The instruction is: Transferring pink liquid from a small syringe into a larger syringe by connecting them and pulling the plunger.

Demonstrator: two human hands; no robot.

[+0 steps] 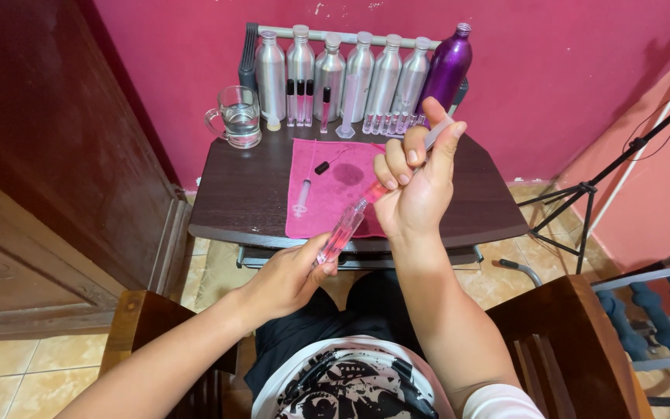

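Though seemingly syringe-fed [428, 143], pink vial [340, 233] between hands.

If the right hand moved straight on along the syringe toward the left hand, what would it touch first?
Probably the slim pink vial held by the left hand; the syringe in the right hand already points into its mouth.

Evenly and brightly lit by soft, diffuse indoor light from above. Sharp across the centre of the frame. Soft glare streaks on the row of metal bottles [350, 74] at upper centre. Faint shadow under the table [234, 194] edge. Dimmer at upper left, on the dark wooden door [48, 155]. Wide-angle distortion at the edges: door and tripod [599, 182] lines bowed and leaning. Slight softness at lower corners.
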